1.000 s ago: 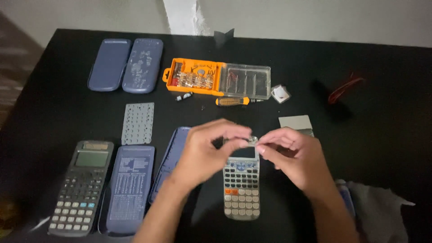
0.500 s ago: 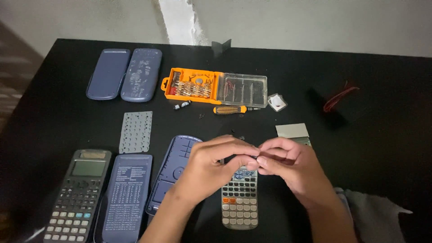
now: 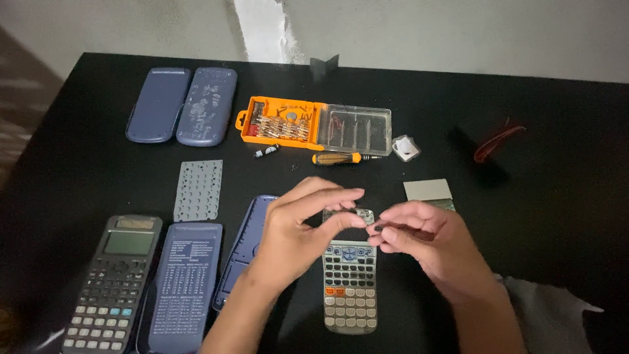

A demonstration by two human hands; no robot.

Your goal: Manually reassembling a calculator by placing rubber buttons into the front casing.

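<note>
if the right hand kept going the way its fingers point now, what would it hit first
The right hand points left, toward the left hand. It would likely meet that hand's fingertips first, just above the silver calculator; height is hard to judge.

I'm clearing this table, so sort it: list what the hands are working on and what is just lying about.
In hand:
- silver calculator, under both hands
- small dark part, pinched in the right hand
- left hand, over the calculator's top end

Lying about:
- dark calculator
- blue covers
- grey key mat
- orange bit case
- screwdriver
</note>
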